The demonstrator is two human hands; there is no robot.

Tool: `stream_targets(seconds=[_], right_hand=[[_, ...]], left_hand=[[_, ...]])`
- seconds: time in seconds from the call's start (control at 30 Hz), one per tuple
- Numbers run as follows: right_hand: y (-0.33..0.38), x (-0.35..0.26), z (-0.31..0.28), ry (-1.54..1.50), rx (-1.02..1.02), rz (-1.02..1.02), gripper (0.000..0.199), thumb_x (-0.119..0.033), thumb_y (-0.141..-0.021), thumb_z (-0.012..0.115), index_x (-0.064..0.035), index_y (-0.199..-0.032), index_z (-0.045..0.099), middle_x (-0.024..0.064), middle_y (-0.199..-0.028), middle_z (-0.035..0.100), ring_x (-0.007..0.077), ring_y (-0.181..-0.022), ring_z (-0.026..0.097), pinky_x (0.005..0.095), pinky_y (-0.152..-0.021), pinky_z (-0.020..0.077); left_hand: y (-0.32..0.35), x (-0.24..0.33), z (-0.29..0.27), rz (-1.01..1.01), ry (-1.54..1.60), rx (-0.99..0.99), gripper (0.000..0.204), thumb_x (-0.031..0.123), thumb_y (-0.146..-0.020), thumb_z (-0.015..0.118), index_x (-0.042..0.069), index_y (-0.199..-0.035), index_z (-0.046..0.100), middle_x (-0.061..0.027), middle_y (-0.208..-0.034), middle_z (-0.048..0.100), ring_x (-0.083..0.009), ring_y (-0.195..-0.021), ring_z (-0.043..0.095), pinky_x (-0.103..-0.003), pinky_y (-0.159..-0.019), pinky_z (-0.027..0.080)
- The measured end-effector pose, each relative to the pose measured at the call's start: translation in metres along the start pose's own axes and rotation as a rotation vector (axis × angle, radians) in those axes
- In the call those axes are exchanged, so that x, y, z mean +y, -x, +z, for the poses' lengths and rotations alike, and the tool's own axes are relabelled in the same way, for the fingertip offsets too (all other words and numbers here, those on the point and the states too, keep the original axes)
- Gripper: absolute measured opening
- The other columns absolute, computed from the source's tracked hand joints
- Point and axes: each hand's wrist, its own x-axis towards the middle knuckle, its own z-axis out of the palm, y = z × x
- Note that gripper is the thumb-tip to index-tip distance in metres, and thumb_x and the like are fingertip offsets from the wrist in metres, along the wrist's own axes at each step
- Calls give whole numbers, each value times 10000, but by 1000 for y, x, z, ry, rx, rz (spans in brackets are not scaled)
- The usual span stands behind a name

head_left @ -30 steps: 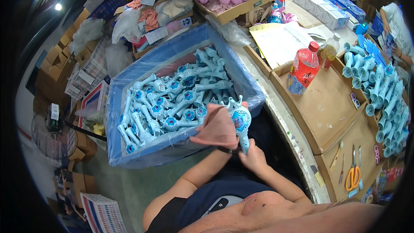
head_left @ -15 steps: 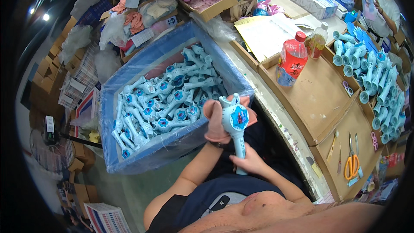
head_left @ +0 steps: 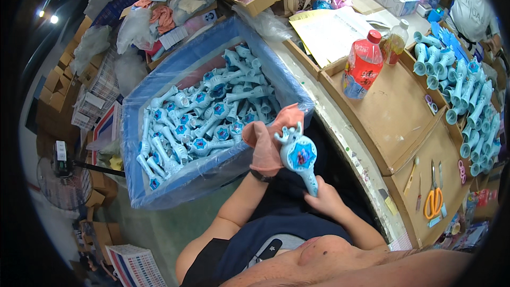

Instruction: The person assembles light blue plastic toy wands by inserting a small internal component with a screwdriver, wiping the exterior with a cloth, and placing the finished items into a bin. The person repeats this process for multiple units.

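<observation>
The person is sitting w/ a blue toy wand (head_left: 298, 158) held up over the lap, between the big blue bin (head_left: 139, 143) and the wooden workbench (head_left: 396, 127). The right hand (head_left: 325, 200) is gripping the wand's handle low down, fingers curled tight around it, thumb side facing the camera; that grip is keeping the round head tilted up and toward the left hand (head_left: 264, 151). The left hand is covered by a salmon-pink cloth (head_left: 268, 138), so its fingers can't be made out; the cloth is pressing against the left edge of the wand head, prob. as a wiping pad.

The bin, lined w/ clear plastic, is sitting just left of the knees & is holding a heap of same-type wands (head_left: 204, 114), within easy reach of the left arm. More wands (head_left: 467, 101) are lying in rows along the bench's far right. A red drink bottle (head_left: 362, 66) and a smaller bottle (head_left: 394, 42) are standing upright on the bench. Orange-handled scissors (head_left: 434, 196) are lying on the lower bench section, apart from both hands. Another person (head_left: 470, 5) is working at top right.
</observation>
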Motion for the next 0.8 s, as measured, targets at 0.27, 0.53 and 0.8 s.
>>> stream_targets(seconds=[0.27,0.53,0.8], right_hand=[[30,-2,-30,223,-172,64,396,-275,-817,677,20,-990,479,266,-738,645,445,-704,655,517,-656,528],[29,-5,-34,163,-203,84,395,-287,-820,690,8,-980,482,257,-736,645,452,-699,647,517,-644,521],[32,-6,-35,209,-210,121,424,-297,-825,692,25,-1020,496,267,-760,648,446,-726,654,505,-667,525]], left_hand=[[-8,-1,-29,342,-1355,-520,164,190,-901,641,63,-1002,616,-45,-883,646,-165,-808,625,-317,-776,499],[-3,-9,-33,382,-1165,-375,156,124,-813,716,51,-950,696,-54,-951,701,-237,-948,660,-324,-871,524],[-3,-21,-60,426,-1216,-479,341,291,-947,625,-44,-986,579,-212,-1047,658,-291,-997,663,-398,-917,531]])
